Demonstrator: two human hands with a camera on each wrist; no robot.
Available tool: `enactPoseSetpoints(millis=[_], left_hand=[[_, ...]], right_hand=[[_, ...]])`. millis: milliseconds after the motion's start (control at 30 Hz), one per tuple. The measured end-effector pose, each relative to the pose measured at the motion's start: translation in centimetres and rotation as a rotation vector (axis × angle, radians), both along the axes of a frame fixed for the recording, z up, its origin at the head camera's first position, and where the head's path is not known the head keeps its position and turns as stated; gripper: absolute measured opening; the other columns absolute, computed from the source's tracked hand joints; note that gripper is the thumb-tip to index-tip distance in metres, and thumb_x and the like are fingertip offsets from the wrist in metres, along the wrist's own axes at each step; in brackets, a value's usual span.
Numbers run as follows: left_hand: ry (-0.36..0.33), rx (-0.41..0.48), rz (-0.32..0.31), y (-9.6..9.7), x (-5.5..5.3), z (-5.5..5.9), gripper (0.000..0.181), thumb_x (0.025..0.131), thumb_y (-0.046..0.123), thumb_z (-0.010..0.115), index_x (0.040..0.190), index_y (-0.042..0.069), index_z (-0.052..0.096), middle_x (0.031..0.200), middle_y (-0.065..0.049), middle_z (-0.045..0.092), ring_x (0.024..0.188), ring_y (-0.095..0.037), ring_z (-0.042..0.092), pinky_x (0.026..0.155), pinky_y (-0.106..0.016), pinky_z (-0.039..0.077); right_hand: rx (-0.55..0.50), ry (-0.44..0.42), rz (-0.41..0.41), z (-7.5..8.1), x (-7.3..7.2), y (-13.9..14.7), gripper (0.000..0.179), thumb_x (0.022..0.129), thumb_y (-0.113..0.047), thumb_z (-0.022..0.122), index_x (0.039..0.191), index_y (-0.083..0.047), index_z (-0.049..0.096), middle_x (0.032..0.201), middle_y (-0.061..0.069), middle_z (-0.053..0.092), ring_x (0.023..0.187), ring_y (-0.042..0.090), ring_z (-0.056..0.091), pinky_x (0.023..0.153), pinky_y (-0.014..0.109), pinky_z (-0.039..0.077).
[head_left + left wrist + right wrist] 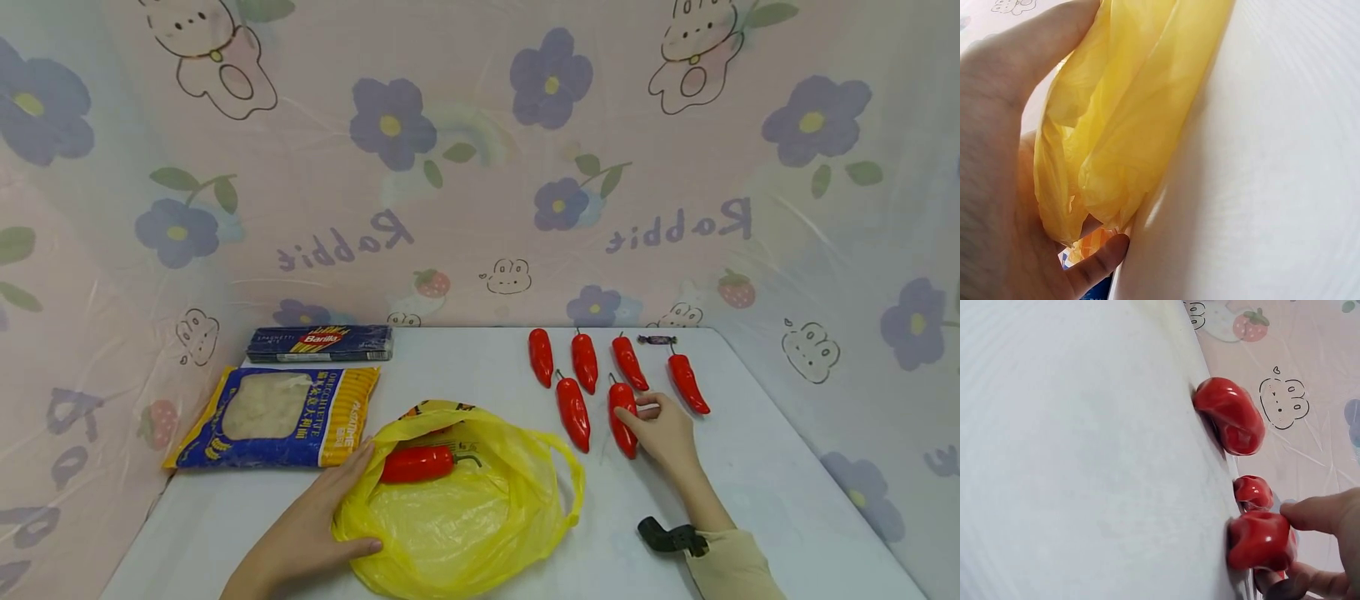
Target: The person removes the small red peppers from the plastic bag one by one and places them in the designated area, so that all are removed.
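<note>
A yellow plastic bag [450, 533] lies with its mouth open at the front middle, a red chili pepper [417, 464] inside it. My left hand [318, 517] holds the bag's left side, thumb and fingers spread around it; in the left wrist view the yellow film [1141, 106] lies between them. On the right, my right hand [663, 429] pinches a red chili pepper [621, 421] lying on the table. Its thumb touches the pepper [1263, 540] in the right wrist view, with fingers on the other side. Several more chili peppers [573, 412] lie around it.
At the back left are a dark blue spaghetti pack [322, 343] and a blue and yellow pasta bag [273, 417]. A small purple wrapped candy [657, 340] lies behind the peppers on the white table [457, 367]. Patterned cloth [480, 192] walls the back and sides.
</note>
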State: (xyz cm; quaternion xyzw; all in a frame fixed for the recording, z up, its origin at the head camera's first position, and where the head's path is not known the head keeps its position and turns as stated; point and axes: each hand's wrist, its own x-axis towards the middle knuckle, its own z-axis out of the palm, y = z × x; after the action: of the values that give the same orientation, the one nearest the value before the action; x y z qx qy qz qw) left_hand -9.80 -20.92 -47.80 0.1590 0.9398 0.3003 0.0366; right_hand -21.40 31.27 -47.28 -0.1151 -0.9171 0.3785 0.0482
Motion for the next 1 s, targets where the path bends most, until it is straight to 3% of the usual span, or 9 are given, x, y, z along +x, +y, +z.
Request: enactPoseSetpoints(millis=[200,400,633,1000], left_hand=[[-0.023,-0.012,0.005,0.1,0.1,0.0,0.118,0.078,0.080,0.075,0.171,0.036,0.017,0.177,0.006,0.021,0.155,-0.042,0.036,0.117,-0.071,0.038],[0.014,-0.009,-0.005,0.0,0.3,0.1,0.118,0.078,0.079,0.076,0.171,0.034,0.019,0.176,0.005,0.023,0.155,-0.040,0.037,0.117,-0.069,0.039],[0.041,0.004,-0.005,-0.1,-0.1,0.3,0.117,0.078,0.076,0.078,0.171,0.034,0.020,0.176,0.005,0.024,0.156,-0.039,0.036,0.118,-0.069,0.038],[0.012,-0.014,-0.007,0.0,0.0,0.4,0.117,0.079,0.078,0.076,0.171,0.033,0.020,0.175,0.002,0.026,0.154,-0.040,0.038,0.116,-0.069,0.040]], right_hand=[[0.001,0.028,-0.007,-0.4,0.0,0.2,0.059,0.097,-0.042,0.075,0.130,0.003,0.058,0.118,0.030,0.068,0.097,0.037,0.068,0.066,0.031,0.064],[-0.005,0.032,-0.019,-0.6,-0.1,0.2,0.059,0.098,-0.045,0.073,0.131,0.001,0.059,0.120,0.028,0.069,0.100,0.035,0.068,0.067,0.026,0.062],[0.011,0.115,-0.035,0.3,-0.5,0.1,0.055,0.100,-0.042,0.072,0.131,0.002,0.060,0.117,0.026,0.069,0.097,0.034,0.065,0.063,0.019,0.054],[-0.004,0.144,-0.058,2.2,0.4,-0.6,0.054,0.099,-0.043,0.073,0.131,0.000,0.062,0.113,0.021,0.068,0.078,0.027,0.060,0.055,0.021,0.051]])
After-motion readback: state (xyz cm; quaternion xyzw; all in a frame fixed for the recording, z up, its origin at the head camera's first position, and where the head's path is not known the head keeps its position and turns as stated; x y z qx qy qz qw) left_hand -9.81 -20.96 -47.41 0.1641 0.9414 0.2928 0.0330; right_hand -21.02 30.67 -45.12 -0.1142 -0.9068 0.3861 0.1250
